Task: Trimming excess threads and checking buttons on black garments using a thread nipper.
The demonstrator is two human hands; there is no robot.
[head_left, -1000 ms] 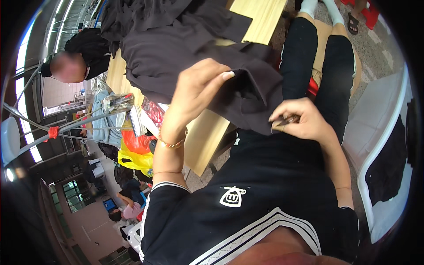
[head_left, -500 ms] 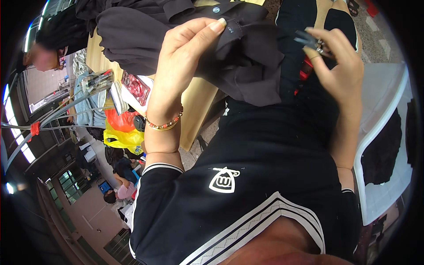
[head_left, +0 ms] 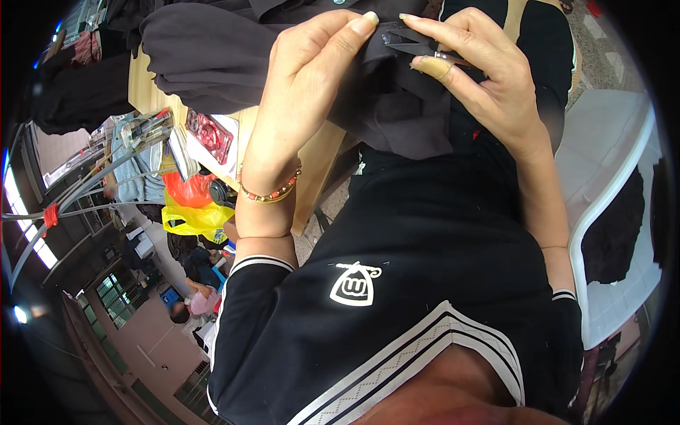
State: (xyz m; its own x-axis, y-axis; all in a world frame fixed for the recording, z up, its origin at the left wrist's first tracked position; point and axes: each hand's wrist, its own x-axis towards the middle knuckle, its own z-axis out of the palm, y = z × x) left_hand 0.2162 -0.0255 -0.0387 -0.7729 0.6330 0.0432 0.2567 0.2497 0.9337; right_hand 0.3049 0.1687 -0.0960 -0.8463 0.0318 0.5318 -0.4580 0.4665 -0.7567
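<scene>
My left hand (head_left: 301, 85) pinches the edge of a dark grey garment (head_left: 209, 60) between thumb and forefinger, lifting it near the top of the view. In my right hand (head_left: 492, 81) is a pair of thread snips (head_left: 414, 42), their dark blades parted and pointing left. The blade tips meet the cloth beside a small pale stitched mark, close to my left fingertips; whether they touch a thread is too small to tell. A tan wrap (head_left: 433, 67) covers my right thumb tip. The rest of the garment hangs in folds over the table edge towards my lap.
A wooden table (head_left: 315, 170) stands under the garment. On it lie a red patterned case (head_left: 210, 137) and a tray of small tools (head_left: 145, 131). Yellow (head_left: 191, 218) and red bags hang beyond. At right is a white plastic chair (head_left: 602, 134) with dark cloth; a person (head_left: 202, 301) sits far left.
My right hand has come left from over my leg, bringing the snips up to the cloth by my left fingers. My left hand has shifted slightly up and right, still pinching the garment.
</scene>
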